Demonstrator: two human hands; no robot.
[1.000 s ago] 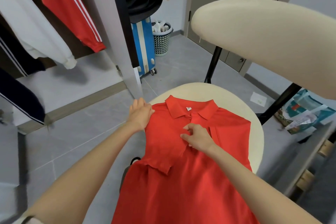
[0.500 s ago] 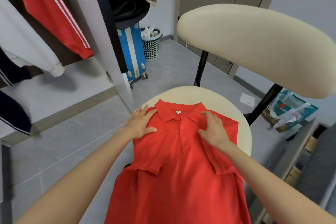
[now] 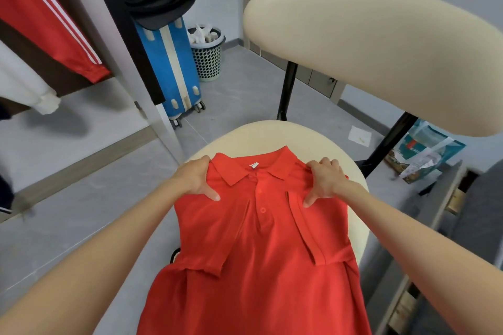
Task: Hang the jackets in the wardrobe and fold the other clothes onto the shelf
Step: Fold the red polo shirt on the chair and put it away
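The red polo shirt (image 3: pixel 255 239) lies face up on the cream chair seat (image 3: pixel 272 134), collar toward the backrest, both sleeves folded inward, its hem hanging off the near edge. Both forearms reach forward. The left hand (image 3: pixel 194 178) grips the near shoulder, thumb spread on top and fingertips hidden, apparently under the fabric, while the right hand (image 3: pixel 325 182) bunches the opposite shoulder, knuckles raised.
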